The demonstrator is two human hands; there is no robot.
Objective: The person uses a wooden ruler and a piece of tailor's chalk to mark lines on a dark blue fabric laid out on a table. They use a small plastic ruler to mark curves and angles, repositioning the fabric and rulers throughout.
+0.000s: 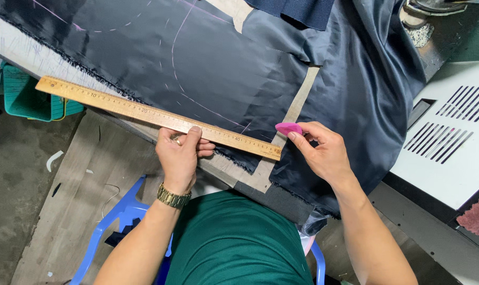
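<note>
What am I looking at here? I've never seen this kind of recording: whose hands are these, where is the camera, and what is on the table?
There is one picture, taken by a camera worn on a person's head, looking down at their own bare hands. The left hand, with a gold wristwatch, presses a wooden ruler flat onto dark blue satin fabric spread over the table. The right hand pinches a pink piece of tailor's chalk at the ruler's end. Faint pink chalk lines already curve across the fabric. A white machine housing with slots sits at the right, and a blue plastic chair shows below.
</note>
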